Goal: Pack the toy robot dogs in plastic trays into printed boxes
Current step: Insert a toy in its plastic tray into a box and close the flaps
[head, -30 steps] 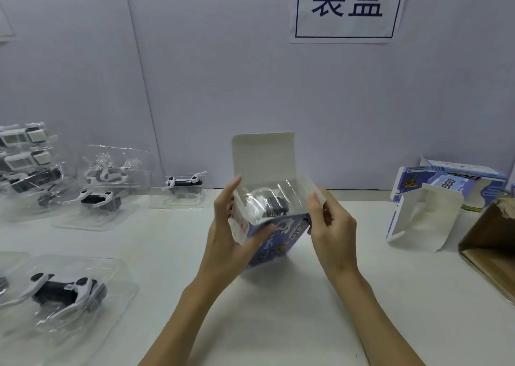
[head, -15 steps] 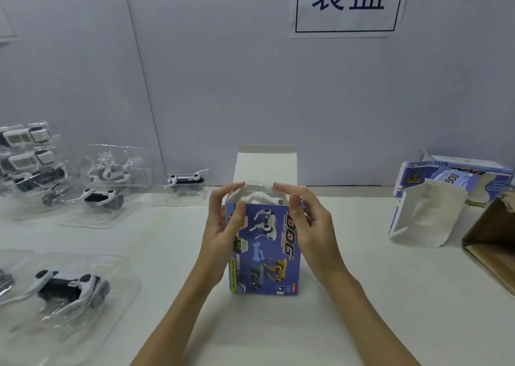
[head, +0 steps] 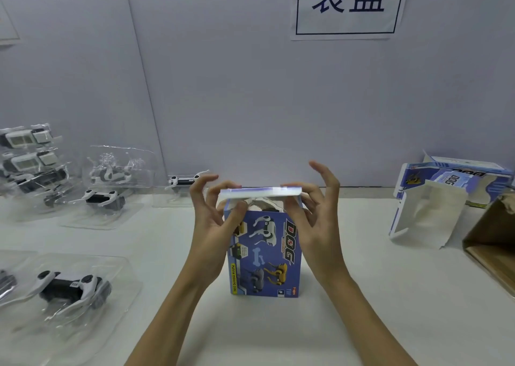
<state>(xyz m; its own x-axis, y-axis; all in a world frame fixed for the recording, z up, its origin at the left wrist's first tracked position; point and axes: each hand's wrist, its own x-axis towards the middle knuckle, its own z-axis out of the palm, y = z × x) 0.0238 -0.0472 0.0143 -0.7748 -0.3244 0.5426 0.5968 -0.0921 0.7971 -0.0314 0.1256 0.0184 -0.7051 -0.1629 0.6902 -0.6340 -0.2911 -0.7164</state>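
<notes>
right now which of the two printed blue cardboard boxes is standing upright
The printed blue cardboard box between the left hand and right hand stands upright on the white table. The other printed box, far right, lies on its side with its flap open.

white table (head: 362,296), upright printed box (head: 264,257), trayed toy dogs (head: 69,284), open box (head: 434,198)

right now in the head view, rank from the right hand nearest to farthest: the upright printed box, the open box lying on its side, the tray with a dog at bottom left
1. The upright printed box, touched by the right hand, centre.
2. The open box lying on its side, far right.
3. The tray with a dog, bottom left.
</notes>
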